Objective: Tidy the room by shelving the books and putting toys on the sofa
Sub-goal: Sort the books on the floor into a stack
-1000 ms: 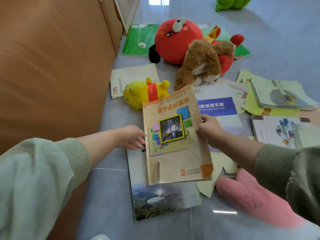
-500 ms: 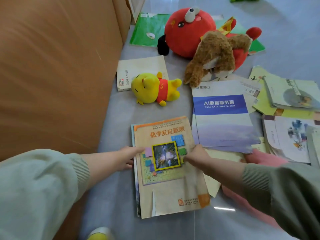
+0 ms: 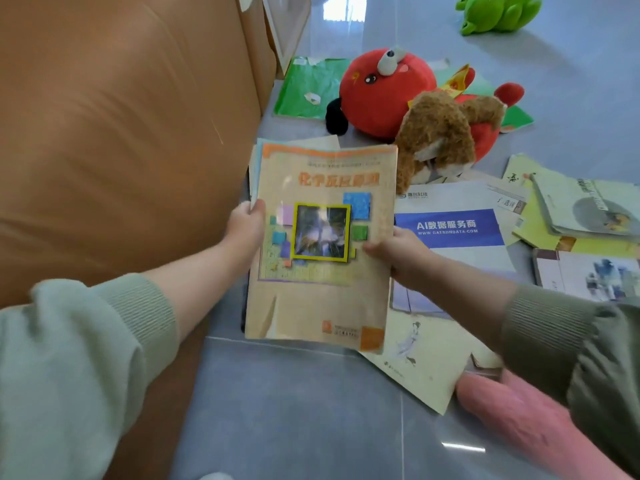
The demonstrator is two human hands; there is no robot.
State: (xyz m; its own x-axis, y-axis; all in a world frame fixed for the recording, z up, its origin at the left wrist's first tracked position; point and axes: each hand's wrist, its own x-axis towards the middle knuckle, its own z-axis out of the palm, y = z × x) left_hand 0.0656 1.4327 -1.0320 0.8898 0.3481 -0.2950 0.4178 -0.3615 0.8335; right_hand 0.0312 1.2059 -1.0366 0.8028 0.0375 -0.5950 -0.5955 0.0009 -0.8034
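A tan book with an orange title [image 3: 322, 306] tops a small stack lifted off the floor; the edges of another book show behind it at the upper left. My left hand [image 3: 246, 226] grips the stack's left edge and my right hand [image 3: 398, 252] grips its right edge. Behind the stack lie a red round plush [image 3: 384, 88] and a brown plush [image 3: 440, 133] leaning on it. A blue-and-white booklet [image 3: 450, 230] lies on the floor to the right. The orange-brown sofa [image 3: 121, 133] fills the left.
More books and papers [image 3: 581, 209] are scattered at the right on the grey tiled floor [image 3: 294, 410]. A green folder [image 3: 308, 88] lies by the sofa's end, a green plush [image 3: 498, 12] sits far back, and a pink plush [image 3: 519, 420] lies at lower right.
Both hands have taken hold of the book stack and raised it off the floor toward the camera. The yellow bear plush is now hidden behind it.
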